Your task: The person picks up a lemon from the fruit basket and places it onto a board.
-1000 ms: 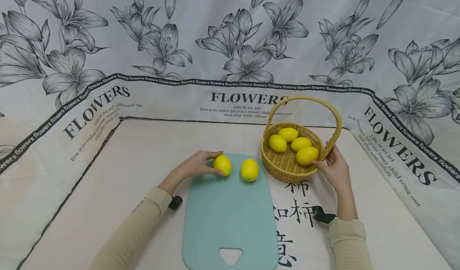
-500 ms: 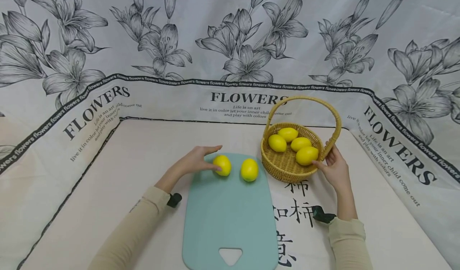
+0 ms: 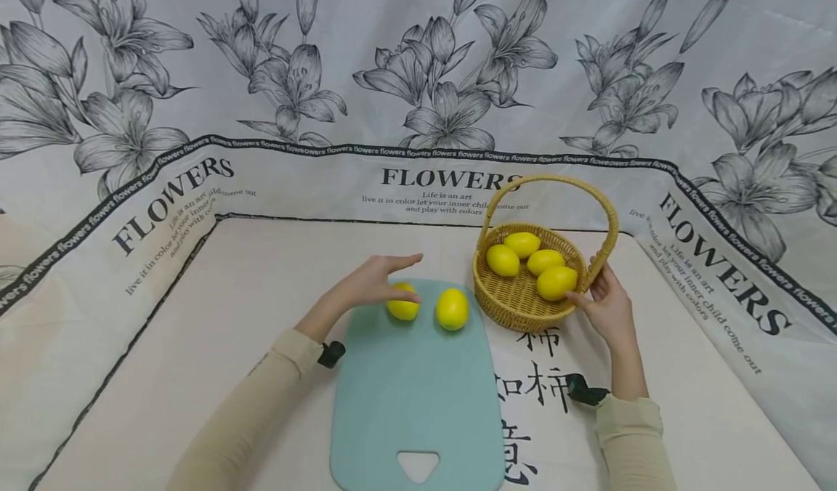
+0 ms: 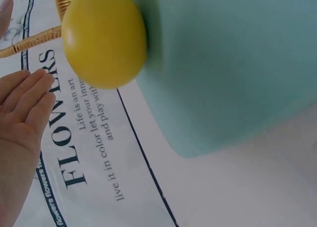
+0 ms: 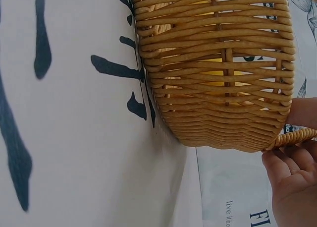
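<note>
On the teal cutting board point(image 3: 418, 382) lie two lemons near its far edge. My left hand point(image 3: 369, 284) is over the left lemon point(image 3: 402, 311), fingers extended and thumb apart from them; the wrist view shows a gap between this hand point(image 4: 25, 108) and the yellow fruit point(image 4: 104, 38). The right lemon point(image 3: 452, 309) sits beside it, untouched. My right hand point(image 3: 608, 306) grips the wicker basket point(image 3: 513, 315) at its right side, where the handle meets the rim. Fingers curl behind the handle's base point(image 5: 297, 138), with the thumb at the rim. Several lemons point(image 3: 546, 262) are inside the basket.
A white cloth with black Chinese characters point(image 3: 532, 386) lies right of the board, partly beneath it. Behind the table hangs a flower-printed curtain point(image 3: 451, 113). The basket's tall arched handle point(image 3: 556, 179) rises above the lemons.
My left hand has let go of the left lemon, spread its thumb and fingers, and lifted slightly up and to the right. The lemon stays put. My right hand keeps its hold on the basket.
</note>
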`<move>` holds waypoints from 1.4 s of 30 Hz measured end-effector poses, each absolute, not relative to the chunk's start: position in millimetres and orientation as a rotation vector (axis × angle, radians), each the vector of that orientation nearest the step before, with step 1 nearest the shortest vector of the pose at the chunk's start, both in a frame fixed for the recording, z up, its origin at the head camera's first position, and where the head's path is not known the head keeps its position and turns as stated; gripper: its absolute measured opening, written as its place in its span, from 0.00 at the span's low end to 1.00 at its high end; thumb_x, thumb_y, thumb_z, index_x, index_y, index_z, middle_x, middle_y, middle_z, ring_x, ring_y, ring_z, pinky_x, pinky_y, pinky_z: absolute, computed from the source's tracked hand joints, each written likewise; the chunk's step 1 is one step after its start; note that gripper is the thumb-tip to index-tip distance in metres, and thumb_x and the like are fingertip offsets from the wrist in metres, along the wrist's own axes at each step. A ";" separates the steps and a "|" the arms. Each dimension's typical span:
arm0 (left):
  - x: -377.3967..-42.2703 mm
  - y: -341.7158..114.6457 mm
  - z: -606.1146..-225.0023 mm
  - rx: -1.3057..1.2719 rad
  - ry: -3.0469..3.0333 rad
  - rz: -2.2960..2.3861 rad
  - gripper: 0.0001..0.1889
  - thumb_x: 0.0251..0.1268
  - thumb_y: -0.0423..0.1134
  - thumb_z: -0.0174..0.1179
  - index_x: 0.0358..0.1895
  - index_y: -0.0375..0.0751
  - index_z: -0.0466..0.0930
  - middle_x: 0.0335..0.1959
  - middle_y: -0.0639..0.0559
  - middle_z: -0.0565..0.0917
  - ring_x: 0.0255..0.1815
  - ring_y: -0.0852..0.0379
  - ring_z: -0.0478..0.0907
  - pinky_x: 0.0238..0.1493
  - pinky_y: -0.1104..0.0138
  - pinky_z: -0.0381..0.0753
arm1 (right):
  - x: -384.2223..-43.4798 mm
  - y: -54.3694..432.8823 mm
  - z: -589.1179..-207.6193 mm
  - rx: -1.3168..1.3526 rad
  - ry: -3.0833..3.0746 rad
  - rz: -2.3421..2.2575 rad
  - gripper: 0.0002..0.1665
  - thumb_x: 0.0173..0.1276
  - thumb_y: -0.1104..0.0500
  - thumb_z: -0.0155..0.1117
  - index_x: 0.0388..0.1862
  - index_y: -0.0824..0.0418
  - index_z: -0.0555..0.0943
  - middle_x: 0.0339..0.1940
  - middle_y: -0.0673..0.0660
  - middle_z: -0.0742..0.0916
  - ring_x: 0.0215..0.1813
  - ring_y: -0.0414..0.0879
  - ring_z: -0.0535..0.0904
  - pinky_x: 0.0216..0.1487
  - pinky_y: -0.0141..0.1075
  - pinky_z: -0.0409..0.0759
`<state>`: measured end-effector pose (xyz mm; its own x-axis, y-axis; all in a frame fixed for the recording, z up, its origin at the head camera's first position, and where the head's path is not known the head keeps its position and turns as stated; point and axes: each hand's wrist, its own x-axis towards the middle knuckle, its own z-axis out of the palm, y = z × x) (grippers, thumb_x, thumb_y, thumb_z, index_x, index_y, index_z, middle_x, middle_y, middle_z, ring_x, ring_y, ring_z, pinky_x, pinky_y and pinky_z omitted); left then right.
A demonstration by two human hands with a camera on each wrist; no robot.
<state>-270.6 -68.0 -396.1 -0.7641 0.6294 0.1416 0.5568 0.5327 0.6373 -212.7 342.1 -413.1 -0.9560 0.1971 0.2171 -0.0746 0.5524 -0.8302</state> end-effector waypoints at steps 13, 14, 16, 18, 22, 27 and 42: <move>-273.4 -30.3 -385.3 1.194 2.586 1.035 0.44 0.53 0.57 0.70 0.72 0.46 0.63 0.69 0.50 0.69 0.69 0.54 0.66 0.68 0.62 0.66 | -213.6 342.0 -413.6 -0.102 -2.497 1.373 0.54 0.66 0.67 0.65 0.79 0.58 0.42 0.77 0.61 0.55 0.75 0.60 0.53 0.72 0.41 0.56; -273.4 -26.6 -384.8 1.203 2.581 1.029 0.44 0.54 0.57 0.69 0.72 0.46 0.63 0.69 0.50 0.69 0.69 0.55 0.65 0.68 0.62 0.66 | -213.8 342.1 -413.8 -0.101 -2.496 1.373 0.53 0.66 0.67 0.65 0.79 0.58 0.42 0.77 0.61 0.55 0.75 0.60 0.53 0.72 0.42 0.56; -274.0 -19.2 -384.4 1.218 2.571 1.021 0.44 0.54 0.57 0.69 0.72 0.46 0.62 0.70 0.51 0.68 0.69 0.55 0.65 0.68 0.63 0.65 | -214.0 342.4 -413.7 -0.096 -2.496 1.378 0.53 0.66 0.67 0.65 0.79 0.58 0.42 0.77 0.62 0.55 0.75 0.60 0.53 0.72 0.42 0.56; -274.5 -11.4 -384.0 1.240 2.560 1.019 0.43 0.55 0.56 0.69 0.73 0.45 0.62 0.70 0.51 0.68 0.69 0.56 0.64 0.68 0.64 0.65 | -214.2 342.9 -413.9 -0.089 -2.495 1.378 0.53 0.66 0.67 0.65 0.79 0.58 0.42 0.77 0.62 0.55 0.75 0.60 0.53 0.72 0.42 0.56; -275.5 6.0 -382.5 1.282 2.529 1.029 0.43 0.55 0.55 0.69 0.72 0.43 0.62 0.70 0.50 0.67 0.70 0.56 0.64 0.68 0.66 0.64 | -214.5 344.1 -414.0 -0.084 -2.491 1.375 0.54 0.65 0.68 0.65 0.79 0.59 0.43 0.77 0.62 0.55 0.75 0.60 0.53 0.72 0.39 0.57; -275.9 29.5 -379.4 1.315 2.514 0.984 0.43 0.55 0.56 0.69 0.72 0.43 0.62 0.70 0.50 0.67 0.70 0.56 0.64 0.69 0.67 0.62 | -215.3 345.0 -414.6 -0.087 -2.485 1.379 0.54 0.64 0.69 0.66 0.79 0.58 0.43 0.77 0.62 0.56 0.75 0.59 0.54 0.72 0.38 0.57; -276.3 87.7 -379.5 1.331 2.501 0.932 0.43 0.56 0.59 0.66 0.73 0.49 0.61 0.68 0.52 0.70 0.52 0.56 0.75 0.61 0.72 0.70 | -212.6 343.0 -411.4 -0.084 -2.483 1.386 0.54 0.63 0.69 0.67 0.79 0.59 0.44 0.77 0.61 0.56 0.75 0.58 0.54 0.72 0.42 0.57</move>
